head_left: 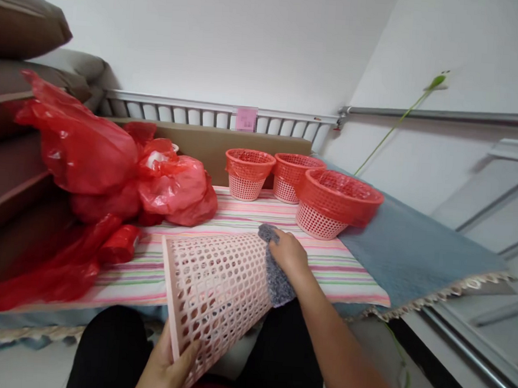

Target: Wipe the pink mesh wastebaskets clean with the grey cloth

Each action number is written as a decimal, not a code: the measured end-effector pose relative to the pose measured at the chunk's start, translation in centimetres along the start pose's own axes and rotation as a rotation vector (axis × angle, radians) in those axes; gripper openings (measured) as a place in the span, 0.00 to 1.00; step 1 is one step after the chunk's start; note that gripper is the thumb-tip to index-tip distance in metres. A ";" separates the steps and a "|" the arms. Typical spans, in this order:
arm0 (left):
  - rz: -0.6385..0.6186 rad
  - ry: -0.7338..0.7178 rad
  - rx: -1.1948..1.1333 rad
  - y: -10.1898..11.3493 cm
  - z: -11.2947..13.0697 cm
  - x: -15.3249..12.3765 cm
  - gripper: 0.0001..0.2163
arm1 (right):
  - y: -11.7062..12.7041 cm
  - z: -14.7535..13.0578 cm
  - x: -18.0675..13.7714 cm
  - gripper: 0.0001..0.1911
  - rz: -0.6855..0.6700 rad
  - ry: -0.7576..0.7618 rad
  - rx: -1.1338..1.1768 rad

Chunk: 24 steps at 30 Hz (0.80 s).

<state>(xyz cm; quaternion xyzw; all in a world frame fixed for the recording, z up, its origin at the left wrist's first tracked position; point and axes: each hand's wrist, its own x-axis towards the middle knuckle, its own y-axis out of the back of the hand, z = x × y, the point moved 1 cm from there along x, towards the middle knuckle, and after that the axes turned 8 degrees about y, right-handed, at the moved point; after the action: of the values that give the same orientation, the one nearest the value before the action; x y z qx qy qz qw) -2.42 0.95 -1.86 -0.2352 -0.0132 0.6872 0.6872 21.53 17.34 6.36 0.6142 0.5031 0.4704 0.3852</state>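
Observation:
A pale pink perforated basket (214,288) lies on its side over my lap, base pointing right. My left hand (164,370) grips its rim at the bottom, fingers curled through the mesh. My right hand (288,254) presses a grey cloth (275,278) against the basket's base, fingers closed on the cloth.
Three pink baskets lined with red bags (248,172) (296,176) (336,202) stand on the striped cloth (346,271) ahead. A heap of red plastic bags (105,165) lies at left. A blue blanket (415,246) covers the right; a metal rail (220,110) runs behind.

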 end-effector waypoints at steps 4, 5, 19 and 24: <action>0.004 -0.015 -0.035 -1.2 3.1 -0.5 0.35 | -0.3 0.2 -0.3 0.23 0.020 0.003 -0.058; -0.015 -0.031 -0.052 -1.5 4.1 -0.5 0.36 | -0.3 0.1 -0.5 0.23 0.025 0.011 -0.067; -0.031 -0.060 -0.135 -2.5 5.2 -0.8 0.32 | 0.3 -11.1 -3.9 0.22 0.023 0.401 0.110; 0.055 -0.060 -0.083 -2.2 5.3 -0.8 0.33 | 0.9 -17.5 -7.0 0.19 0.023 0.645 0.293</action>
<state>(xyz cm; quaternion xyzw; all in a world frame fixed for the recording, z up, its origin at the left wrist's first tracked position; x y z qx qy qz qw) -2.24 1.98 3.81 -0.2433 -0.0556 0.7116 0.6568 4.53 10.33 10.49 0.4886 0.6539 0.5673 0.1091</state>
